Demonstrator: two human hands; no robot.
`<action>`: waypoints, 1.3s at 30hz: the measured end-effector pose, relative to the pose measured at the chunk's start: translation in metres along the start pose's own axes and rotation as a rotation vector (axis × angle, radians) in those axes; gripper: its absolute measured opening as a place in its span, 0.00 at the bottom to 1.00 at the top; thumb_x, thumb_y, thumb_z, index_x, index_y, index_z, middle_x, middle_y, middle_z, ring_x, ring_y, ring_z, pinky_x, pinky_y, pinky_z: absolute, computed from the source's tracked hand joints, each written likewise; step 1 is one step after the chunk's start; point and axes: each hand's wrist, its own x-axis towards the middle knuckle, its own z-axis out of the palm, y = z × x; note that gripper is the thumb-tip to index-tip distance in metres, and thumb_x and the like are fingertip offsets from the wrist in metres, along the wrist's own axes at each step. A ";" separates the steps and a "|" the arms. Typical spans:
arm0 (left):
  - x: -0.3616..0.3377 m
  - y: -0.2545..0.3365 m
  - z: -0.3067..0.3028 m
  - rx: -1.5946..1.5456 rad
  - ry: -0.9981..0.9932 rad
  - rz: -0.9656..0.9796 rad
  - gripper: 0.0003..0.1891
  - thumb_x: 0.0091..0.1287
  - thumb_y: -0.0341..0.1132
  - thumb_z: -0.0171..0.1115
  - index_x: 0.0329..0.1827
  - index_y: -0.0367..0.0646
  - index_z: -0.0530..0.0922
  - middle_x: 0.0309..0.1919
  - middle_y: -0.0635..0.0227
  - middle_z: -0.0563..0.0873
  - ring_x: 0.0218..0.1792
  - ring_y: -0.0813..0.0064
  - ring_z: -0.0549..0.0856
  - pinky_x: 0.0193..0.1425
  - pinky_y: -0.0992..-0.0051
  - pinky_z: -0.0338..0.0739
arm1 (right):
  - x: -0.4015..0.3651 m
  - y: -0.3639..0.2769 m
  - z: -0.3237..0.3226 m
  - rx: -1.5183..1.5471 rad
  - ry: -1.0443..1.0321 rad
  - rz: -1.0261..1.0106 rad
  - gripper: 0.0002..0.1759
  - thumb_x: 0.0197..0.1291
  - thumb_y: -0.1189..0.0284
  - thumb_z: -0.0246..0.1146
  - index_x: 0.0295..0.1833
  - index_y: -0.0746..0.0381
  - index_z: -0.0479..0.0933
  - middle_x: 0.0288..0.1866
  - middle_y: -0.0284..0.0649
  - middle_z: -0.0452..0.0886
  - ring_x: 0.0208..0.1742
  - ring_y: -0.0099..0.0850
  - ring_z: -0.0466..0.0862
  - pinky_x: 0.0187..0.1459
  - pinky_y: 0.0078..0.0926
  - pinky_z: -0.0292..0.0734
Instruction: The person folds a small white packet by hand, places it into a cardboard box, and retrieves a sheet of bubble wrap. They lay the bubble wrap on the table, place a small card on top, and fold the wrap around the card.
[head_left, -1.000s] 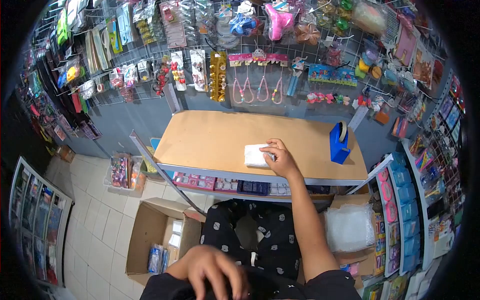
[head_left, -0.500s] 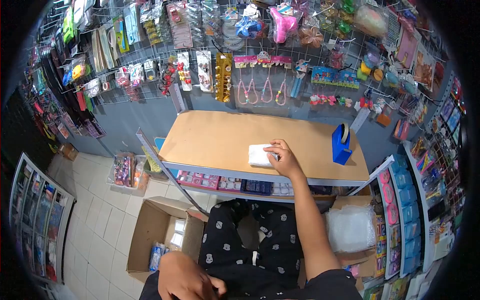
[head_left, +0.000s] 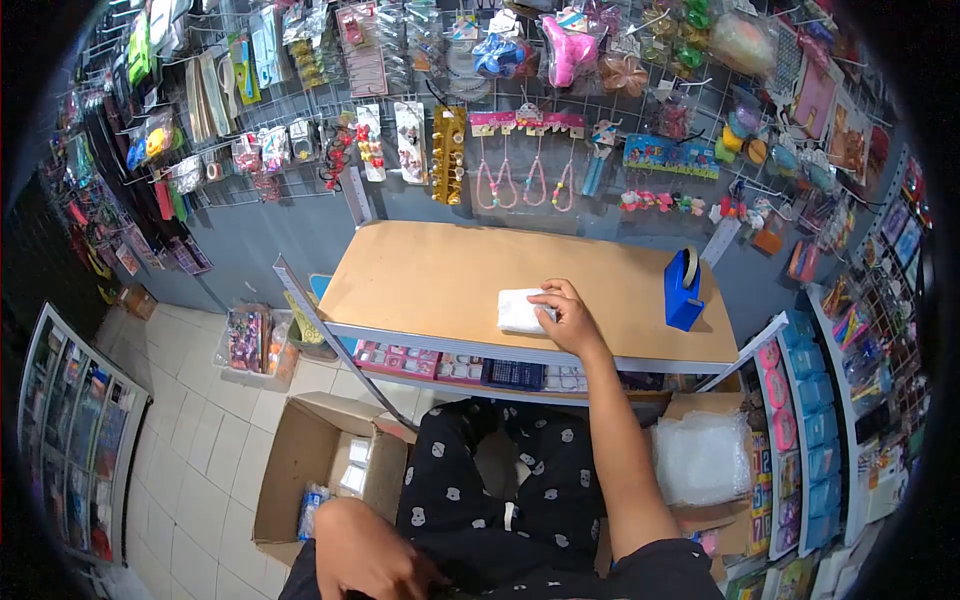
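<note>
the right hand [head_left: 568, 320] pinches the right end of a small white packet [head_left: 517, 311], its thumb on the near side and its fingers bent over the top. the packet, which looks wrapped in bubble wrap though the view is too small to be sure, lies flat near the front edge of a wooden tabletop [head_left: 420, 270]. the left hand [head_left: 372, 562] is low in front of the person's body, well apart from the packet; its fingers point down and are partly lost in shadow, so one cannot tell whether they are pressed together or pinching anything. a blue tape dispenser [head_left: 683, 300] stands toward the right end of the tabletop. a cardboard box [head_left: 286, 470] on the tiled floor to the left holds small white boxes [head_left: 354, 467], and a stack of clear bubble wrap [head_left: 702, 458] lies to the right of the person's legs.
</note>
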 end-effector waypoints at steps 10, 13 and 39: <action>-0.001 0.004 -0.005 0.026 0.038 -0.027 0.50 0.76 0.67 0.57 0.66 0.13 0.69 0.55 0.28 0.81 0.59 0.33 0.83 0.76 0.37 0.69 | -0.002 0.002 -0.001 0.005 -0.002 0.010 0.14 0.66 0.70 0.69 0.56 0.56 0.90 0.68 0.44 0.80 0.62 0.40 0.87 0.63 0.37 0.82; -0.014 0.001 -0.006 -0.049 -0.155 0.006 0.51 0.73 0.70 0.58 0.62 0.14 0.72 0.51 0.30 0.82 0.53 0.34 0.84 0.65 0.44 0.77 | 0.001 -0.001 0.000 -0.001 -0.002 0.001 0.15 0.66 0.70 0.69 0.56 0.56 0.90 0.68 0.44 0.81 0.62 0.40 0.87 0.64 0.37 0.82; -0.006 0.009 -0.021 0.008 -0.087 0.121 0.36 0.68 0.63 0.71 0.52 0.30 0.84 0.45 0.50 0.89 0.41 0.53 0.91 0.43 0.65 0.88 | 0.001 0.002 0.002 0.005 0.000 -0.005 0.14 0.66 0.69 0.69 0.55 0.57 0.91 0.68 0.43 0.80 0.64 0.39 0.87 0.65 0.37 0.81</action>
